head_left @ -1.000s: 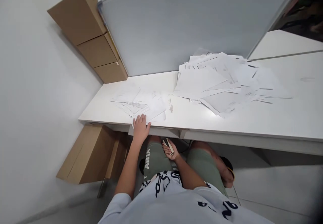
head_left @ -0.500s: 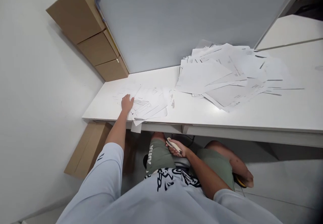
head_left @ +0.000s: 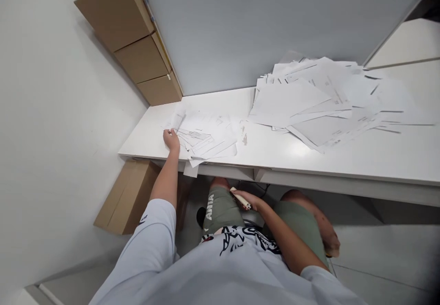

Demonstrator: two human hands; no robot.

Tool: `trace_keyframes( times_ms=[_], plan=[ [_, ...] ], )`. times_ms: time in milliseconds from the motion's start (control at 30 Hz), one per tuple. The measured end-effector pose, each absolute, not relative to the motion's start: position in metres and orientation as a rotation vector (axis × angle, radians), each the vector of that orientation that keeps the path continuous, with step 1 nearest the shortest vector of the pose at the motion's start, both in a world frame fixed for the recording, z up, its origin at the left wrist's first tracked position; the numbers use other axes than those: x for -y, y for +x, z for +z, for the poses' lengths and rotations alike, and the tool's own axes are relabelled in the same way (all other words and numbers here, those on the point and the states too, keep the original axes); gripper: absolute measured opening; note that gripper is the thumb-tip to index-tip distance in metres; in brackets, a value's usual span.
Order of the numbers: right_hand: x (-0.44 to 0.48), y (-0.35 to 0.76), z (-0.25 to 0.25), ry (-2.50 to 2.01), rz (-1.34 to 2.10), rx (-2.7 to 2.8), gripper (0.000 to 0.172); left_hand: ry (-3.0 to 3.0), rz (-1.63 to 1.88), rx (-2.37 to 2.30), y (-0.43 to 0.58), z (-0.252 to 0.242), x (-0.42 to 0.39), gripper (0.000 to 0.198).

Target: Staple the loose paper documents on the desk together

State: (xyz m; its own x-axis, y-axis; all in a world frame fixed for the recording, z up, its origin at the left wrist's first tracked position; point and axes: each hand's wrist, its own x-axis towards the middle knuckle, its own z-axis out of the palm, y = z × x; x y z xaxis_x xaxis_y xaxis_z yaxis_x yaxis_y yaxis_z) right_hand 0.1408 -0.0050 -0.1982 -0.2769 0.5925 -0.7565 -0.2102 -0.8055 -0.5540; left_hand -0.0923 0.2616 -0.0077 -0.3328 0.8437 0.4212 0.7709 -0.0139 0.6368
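Observation:
Over the left part of the white desk, my left hand is closed on a sheet of paper, which tilts up from its fingers. Just right of that hand lies a loose spread of paper sheets and slips. One slip hangs over the desk's front edge. Down by my lap, my right hand is wrapped round a cream stapler, held below desk level. Part of the stapler is hidden by the fingers.
A large messy heap of papers covers the desk to the right, against a grey panel. Stacked cardboard boxes stand at the back left. Another cardboard box sits below the desk's left end.
My left hand has gone from lying on the papers to gripping a sheet, its near end lifted. The right hand still holds the stapler, turned slightly. The view has shifted a little left.

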Motion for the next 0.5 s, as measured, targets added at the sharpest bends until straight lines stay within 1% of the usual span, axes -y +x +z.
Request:
trace_keyframes(
  times_ms=[100,233,333,400,500],
  plan=[
    [0.027,0.128,-0.186,-1.547,2.004,0.471,0.035,1.717,1.355,-2.057,-0.093,-0.002,-0.26,0.007],
    [0.069,0.12,-0.164,-1.579,1.836,0.41,0.035,1.745,1.357,-1.857,-0.075,0.006,-0.244,0.018],
    [0.093,0.131,-0.143,-1.529,1.669,0.312,0.039,1.833,1.329,-1.693,-0.048,0.007,-0.207,0.019],
    [0.1,0.143,-0.125,-1.46,1.588,0.242,0.042,2.144,1.346,-1.479,-0.026,0.007,-0.173,0.019],
    [0.096,0.156,-0.094,-1.32,1.539,0.16,0.045,2.767,1.442,-0.962,0.009,0.008,-0.123,0.019]
  ],
)
